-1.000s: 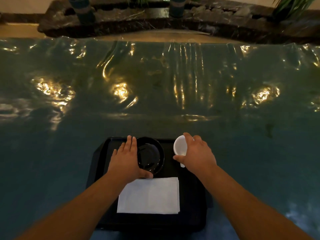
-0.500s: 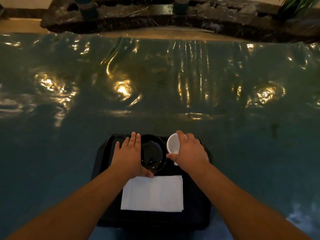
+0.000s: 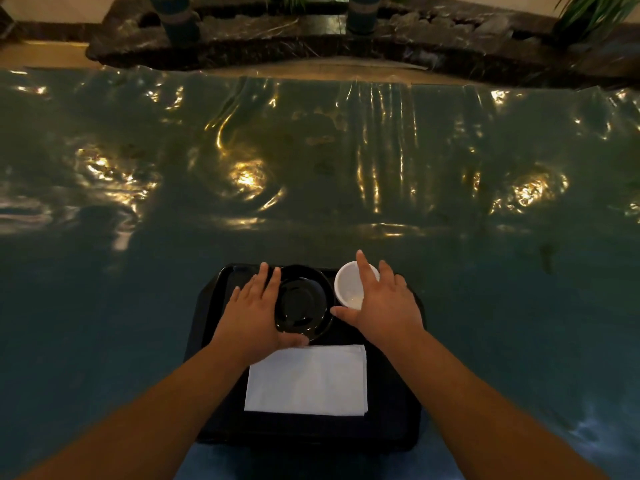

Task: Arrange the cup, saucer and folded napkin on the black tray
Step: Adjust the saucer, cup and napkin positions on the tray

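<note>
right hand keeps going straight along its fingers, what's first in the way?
Nothing much: the right hand already drapes the white cup; past it likely the tray's far rim, then bare tablecloth.

The right hand (image 3: 384, 308) has opened, its fingers spread over the cup (image 3: 351, 285).
</note>
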`<state>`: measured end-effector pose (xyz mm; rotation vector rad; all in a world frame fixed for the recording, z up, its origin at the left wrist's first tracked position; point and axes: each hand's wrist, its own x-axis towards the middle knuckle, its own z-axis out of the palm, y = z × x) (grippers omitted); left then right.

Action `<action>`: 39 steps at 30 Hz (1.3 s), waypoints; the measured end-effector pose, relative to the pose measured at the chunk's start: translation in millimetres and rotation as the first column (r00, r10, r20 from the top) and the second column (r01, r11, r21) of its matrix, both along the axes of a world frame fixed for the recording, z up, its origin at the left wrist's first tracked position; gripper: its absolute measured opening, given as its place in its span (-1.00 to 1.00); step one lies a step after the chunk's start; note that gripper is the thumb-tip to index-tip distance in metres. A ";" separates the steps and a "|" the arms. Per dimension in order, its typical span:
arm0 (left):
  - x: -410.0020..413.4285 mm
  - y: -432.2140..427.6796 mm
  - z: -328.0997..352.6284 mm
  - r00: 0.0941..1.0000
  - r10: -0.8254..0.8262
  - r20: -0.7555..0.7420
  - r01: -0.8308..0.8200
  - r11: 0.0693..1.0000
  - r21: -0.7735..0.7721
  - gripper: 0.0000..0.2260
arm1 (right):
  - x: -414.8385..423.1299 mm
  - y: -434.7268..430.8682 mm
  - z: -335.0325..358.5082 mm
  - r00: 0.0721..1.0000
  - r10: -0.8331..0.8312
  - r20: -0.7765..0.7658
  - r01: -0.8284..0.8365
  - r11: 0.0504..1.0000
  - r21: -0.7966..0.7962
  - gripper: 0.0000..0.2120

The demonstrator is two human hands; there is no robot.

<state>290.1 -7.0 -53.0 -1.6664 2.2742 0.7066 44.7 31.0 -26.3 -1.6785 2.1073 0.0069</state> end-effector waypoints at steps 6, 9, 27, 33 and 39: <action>45.5 59.7 -29.7 0.957 -0.133 -0.259 0.012 0.907 -0.421 -0.55 | 12.9 76.8 -24.2 0.957 0.282 0.073 -0.222 0.868 -0.445 -0.54; 61.6 83.2 -45.7 0.938 -0.257 -0.234 0.128 0.882 -0.455 -0.69 | 15.5 107.8 -49.4 0.930 0.360 0.072 -0.314 0.881 -0.355 -0.58; 75.7 105.7 -66.0 0.960 -0.255 -0.118 0.186 0.892 -0.412 -0.57 | 13.8 140.6 -89.9 0.908 0.408 -0.090 -0.417 0.870 -0.263 -0.50; 81.7 101.8 -67.1 0.965 -0.242 -0.104 0.186 0.904 -0.385 -0.56 | 21.7 139.4 -89.2 0.914 0.394 -0.093 -0.405 0.876 -0.262 -0.50; 83.6 98.1 -60.2 0.976 -0.200 -0.090 0.152 0.910 -0.385 -0.55 | 29.1 130.1 -84.1 0.912 0.391 -0.122 -0.410 0.880 -0.239 -0.50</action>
